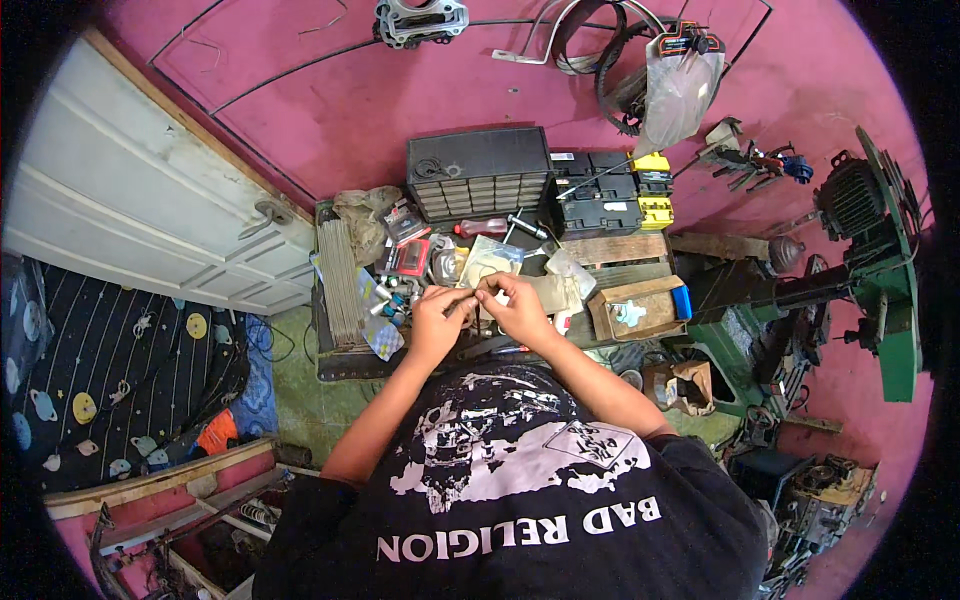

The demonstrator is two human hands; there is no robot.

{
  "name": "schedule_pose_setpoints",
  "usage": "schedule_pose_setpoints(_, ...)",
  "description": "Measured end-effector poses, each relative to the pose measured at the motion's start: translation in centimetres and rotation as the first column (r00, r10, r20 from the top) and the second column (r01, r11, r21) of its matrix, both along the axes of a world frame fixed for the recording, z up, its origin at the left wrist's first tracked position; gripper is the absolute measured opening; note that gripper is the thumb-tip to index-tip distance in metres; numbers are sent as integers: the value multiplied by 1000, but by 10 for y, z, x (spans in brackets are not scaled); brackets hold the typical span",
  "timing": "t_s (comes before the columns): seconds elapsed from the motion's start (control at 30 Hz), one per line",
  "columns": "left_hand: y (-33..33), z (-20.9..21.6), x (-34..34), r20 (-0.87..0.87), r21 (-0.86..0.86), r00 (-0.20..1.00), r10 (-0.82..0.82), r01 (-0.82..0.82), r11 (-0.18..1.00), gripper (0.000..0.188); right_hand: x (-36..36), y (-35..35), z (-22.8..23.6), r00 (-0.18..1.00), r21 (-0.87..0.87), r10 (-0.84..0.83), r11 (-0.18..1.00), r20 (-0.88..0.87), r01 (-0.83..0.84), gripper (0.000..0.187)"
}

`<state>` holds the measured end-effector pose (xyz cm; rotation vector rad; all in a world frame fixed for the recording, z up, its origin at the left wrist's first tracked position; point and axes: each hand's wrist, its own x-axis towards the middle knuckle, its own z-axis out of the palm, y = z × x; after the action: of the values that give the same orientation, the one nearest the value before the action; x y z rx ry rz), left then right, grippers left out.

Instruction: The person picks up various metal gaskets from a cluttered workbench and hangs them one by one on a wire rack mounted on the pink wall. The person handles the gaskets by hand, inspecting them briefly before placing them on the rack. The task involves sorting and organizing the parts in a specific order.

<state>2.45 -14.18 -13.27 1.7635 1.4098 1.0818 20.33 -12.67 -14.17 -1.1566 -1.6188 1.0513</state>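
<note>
My left hand (439, 314) and my right hand (515, 307) meet over the cluttered workbench, fingertips almost touching. Both are closed in a pinch around something small, too small and too hidden by the fingers to name. Just beyond the fingers lies a clear plastic bag (492, 257) with pale contents. Beside my left hand are several small metal parts (386, 290) and a blue-and-yellow patterned packet (384, 338). A crumpled clear bag (570, 272) lies past my right hand.
At the bench's back stand a black small-drawer cabinet (480, 192) and black-and-yellow cases (605, 205). A bundle of thin rods (342, 285) lies on the left, a shallow cardboard box (640, 310) on the right. A green drill press (895, 300) rises at far right; a white door (150, 180) is left.
</note>
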Motion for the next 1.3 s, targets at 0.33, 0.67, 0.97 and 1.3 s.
schedule_pose_setpoints(0.33,6,19,-7,115,-24,991,62,-59,998,17,-21,2,12,989,3,-64,998,-131,65,14)
schedule_pose_setpoints(0.67,1,10,-11,735,-547,505,452,49,836,20,-51,-4,-5,867,-163,-130,985,-482,57,13)
schedule_pose_setpoints(0.97,2,-6,-25,434,-266,865,252,-144,953,13,-50,-1,-3,790,-320,-90,937,-607,-139,17)
schedule_pose_setpoints(1.3,-5,20,-23,-86,207,966,245,-223,953,10,-41,6,-3,946,-337,-83,941,-313,-28,11)
